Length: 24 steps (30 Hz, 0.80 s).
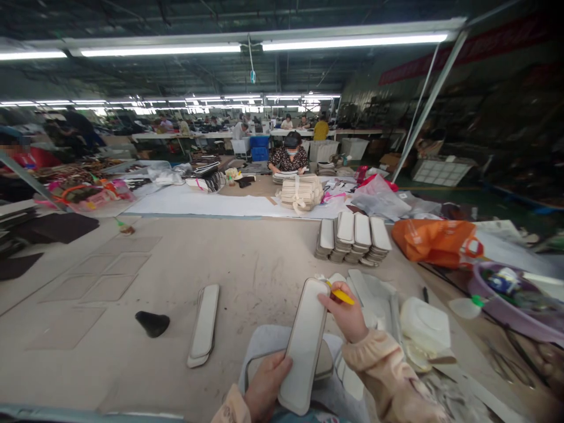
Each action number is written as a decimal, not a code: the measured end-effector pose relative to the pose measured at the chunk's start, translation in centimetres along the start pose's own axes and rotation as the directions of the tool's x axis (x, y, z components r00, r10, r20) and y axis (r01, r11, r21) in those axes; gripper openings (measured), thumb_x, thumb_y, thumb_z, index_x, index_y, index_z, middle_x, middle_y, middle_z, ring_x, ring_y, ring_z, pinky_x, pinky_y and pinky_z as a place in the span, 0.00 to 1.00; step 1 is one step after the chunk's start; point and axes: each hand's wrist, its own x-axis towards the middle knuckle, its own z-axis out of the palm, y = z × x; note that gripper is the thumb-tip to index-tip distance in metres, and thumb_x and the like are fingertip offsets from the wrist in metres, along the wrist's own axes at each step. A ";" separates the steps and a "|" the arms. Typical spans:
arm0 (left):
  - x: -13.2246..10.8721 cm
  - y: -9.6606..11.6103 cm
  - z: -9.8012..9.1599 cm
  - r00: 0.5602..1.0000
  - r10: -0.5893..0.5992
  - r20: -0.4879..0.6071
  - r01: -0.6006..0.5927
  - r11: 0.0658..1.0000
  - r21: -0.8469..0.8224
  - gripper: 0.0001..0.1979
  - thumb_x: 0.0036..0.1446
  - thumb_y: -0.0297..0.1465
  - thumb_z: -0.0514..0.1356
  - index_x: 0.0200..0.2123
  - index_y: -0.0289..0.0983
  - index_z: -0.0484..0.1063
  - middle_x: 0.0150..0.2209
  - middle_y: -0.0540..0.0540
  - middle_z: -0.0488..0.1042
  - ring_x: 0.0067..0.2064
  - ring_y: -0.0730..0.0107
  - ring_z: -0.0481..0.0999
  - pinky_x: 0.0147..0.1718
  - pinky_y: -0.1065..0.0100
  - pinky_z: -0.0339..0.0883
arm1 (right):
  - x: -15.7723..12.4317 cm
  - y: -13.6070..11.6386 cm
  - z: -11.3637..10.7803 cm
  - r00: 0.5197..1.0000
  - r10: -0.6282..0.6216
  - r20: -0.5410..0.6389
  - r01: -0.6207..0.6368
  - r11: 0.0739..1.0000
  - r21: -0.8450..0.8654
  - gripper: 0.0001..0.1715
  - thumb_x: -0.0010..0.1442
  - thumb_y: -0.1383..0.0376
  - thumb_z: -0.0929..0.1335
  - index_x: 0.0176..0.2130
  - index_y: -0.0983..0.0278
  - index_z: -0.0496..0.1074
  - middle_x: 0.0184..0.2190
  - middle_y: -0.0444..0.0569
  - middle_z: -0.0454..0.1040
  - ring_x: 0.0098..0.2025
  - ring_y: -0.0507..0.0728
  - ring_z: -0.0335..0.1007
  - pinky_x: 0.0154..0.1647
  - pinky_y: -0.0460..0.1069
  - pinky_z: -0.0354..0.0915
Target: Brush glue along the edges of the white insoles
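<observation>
My left hand (265, 385) grips the near end of a long white oblong piece (305, 343) with a dark rim, held tilted above a grey pad (264, 346). My right hand (348, 317) is closed on a yellow pen (341, 295) and rests against the piece's far right edge. Under the piece lies another similar piece (324, 364). A small stack of the same pieces (204, 325) lies on the table to the left, apart from both hands.
Stacks of white pieces (352, 238) stand ahead on the beige table (176, 264). An orange bag (434, 239), a purple basin (511, 299), a white lid (425, 323) and loose pieces are at right. A black object (152, 323) lies left. A person (288, 155) works at the far table.
</observation>
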 end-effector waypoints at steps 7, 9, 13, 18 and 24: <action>0.0 -0.5 -0.1 1.000 -0.007 -0.002 0.007 1.000 0.022 0.28 0.48 0.50 0.63 0.42 0.31 0.75 0.34 0.40 0.79 0.38 0.57 0.76 0.34 0.65 0.64 | 0.0 0.2 -0.1 1.000 0.019 0.016 -0.019 1.000 0.007 0.22 0.43 0.60 0.77 0.31 0.60 0.62 0.20 0.34 0.60 0.21 0.48 0.55 0.21 0.43 0.57; -0.1 -0.6 0.0 1.000 0.007 -0.017 -0.006 1.000 0.025 0.28 0.48 0.50 0.63 0.42 0.31 0.75 0.34 0.40 0.79 0.38 0.57 0.76 0.33 0.66 0.64 | -0.1 0.3 -0.1 0.999 0.026 0.021 -0.026 1.000 0.011 0.22 0.43 0.60 0.77 0.31 0.59 0.62 0.20 0.34 0.59 0.21 0.48 0.55 0.21 0.43 0.57; -0.1 -0.7 -0.1 0.999 0.030 -0.019 -0.030 0.999 0.029 0.28 0.49 0.50 0.63 0.41 0.31 0.75 0.34 0.39 0.79 0.38 0.58 0.76 0.32 0.66 0.63 | -0.2 0.4 -0.3 0.999 0.023 0.027 -0.023 0.999 0.024 0.22 0.42 0.60 0.77 0.31 0.60 0.62 0.21 0.34 0.60 0.22 0.48 0.55 0.21 0.43 0.57; -0.3 -0.5 0.0 1.000 0.016 0.021 -0.016 1.000 0.001 0.28 0.49 0.49 0.63 0.43 0.31 0.75 0.33 0.40 0.79 0.37 0.59 0.77 0.32 0.67 0.64 | -0.3 0.6 -0.4 0.999 0.027 0.020 -0.027 1.000 0.012 0.23 0.43 0.59 0.77 0.31 0.60 0.62 0.20 0.35 0.60 0.22 0.48 0.55 0.20 0.42 0.58; -0.8 0.0 0.5 0.999 0.034 -0.027 -0.036 0.996 -0.083 0.27 0.48 0.47 0.65 0.42 0.30 0.76 0.33 0.38 0.79 0.33 0.62 0.76 0.33 0.66 0.65 | -0.4 0.3 -0.3 0.998 0.068 0.011 -0.068 0.998 0.013 0.25 0.42 0.56 0.77 0.32 0.60 0.62 0.21 0.35 0.62 0.22 0.48 0.58 0.20 0.43 0.61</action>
